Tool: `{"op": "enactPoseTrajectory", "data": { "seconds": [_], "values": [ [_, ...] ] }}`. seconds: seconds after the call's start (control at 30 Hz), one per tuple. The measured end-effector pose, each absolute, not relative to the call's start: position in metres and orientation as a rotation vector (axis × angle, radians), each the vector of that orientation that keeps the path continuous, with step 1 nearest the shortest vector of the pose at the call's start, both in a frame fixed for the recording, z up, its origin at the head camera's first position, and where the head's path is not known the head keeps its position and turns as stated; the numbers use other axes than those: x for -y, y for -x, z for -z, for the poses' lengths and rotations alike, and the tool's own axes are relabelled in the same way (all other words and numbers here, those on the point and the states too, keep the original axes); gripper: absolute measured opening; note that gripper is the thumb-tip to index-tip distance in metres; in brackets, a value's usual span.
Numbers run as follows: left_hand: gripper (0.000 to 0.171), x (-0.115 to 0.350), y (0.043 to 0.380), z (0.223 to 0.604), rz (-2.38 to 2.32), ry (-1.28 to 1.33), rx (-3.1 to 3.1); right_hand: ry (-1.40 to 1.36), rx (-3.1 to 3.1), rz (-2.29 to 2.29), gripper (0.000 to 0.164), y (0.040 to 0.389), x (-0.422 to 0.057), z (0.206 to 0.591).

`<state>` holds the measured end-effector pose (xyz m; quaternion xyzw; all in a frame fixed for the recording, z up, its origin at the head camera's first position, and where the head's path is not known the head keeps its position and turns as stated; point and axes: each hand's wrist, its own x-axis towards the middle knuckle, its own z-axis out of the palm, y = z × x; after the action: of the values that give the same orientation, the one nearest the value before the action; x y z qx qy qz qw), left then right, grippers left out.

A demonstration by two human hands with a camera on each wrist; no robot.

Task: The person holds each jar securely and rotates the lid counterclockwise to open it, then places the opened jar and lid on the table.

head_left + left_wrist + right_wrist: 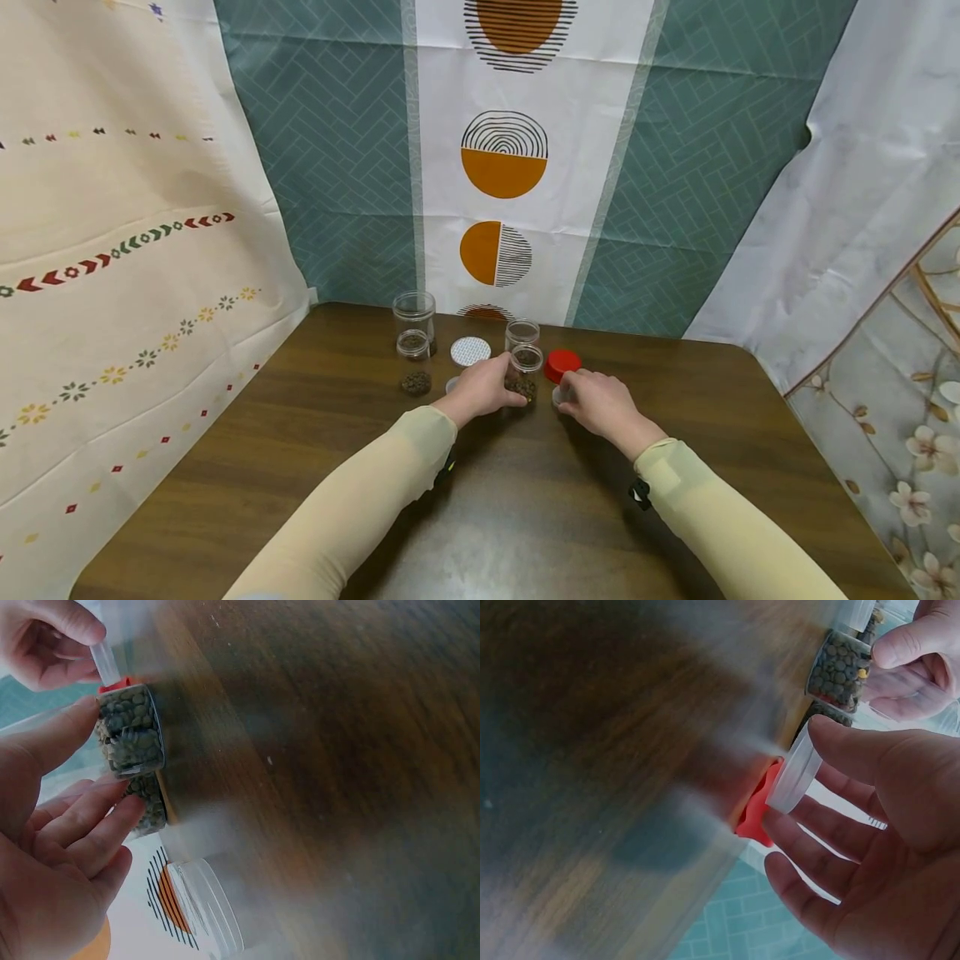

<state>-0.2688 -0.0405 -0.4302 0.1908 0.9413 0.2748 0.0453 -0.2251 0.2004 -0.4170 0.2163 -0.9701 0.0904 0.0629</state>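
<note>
My left hand [483, 388] grips a small clear jar [526, 385] of brownish-green pellets around its side, thumb on the near side. A yellow bit shows among the pellets in the right wrist view. Just right of the jar, my right hand [602, 406] pinches a translucent white lid [795, 776] by its edge, held tilted. Behind that lid lies a red lid [562, 365]. A second clear jar [522, 332] stands right behind the gripped one, its lower part mostly hidden. Partly covered by my left hand is another pale lid [452, 384].
To the left stand a small clear jar [415, 367] with dark pellets and a larger clear jar [413, 307] behind it. A round white patterned lid [470, 351] lies between the jars. Cloth hangs along the back and sides of the wooden table [480, 517].
</note>
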Motion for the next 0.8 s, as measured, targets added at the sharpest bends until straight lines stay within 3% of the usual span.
{"op": "enactPoseTrajectory", "data": {
  "seconds": [0.23,0.8],
  "values": [
    [0.052,0.036,0.252,0.413,-0.761,-0.584,-2.902,-0.668,2.920,-0.242,0.024,0.222,-0.201,0.422],
    [0.053,0.038,0.257,0.414,-0.765,-0.561,-2.894,-0.711,2.898,-0.141,0.025,0.216,-0.197,0.427]
  ]
}}
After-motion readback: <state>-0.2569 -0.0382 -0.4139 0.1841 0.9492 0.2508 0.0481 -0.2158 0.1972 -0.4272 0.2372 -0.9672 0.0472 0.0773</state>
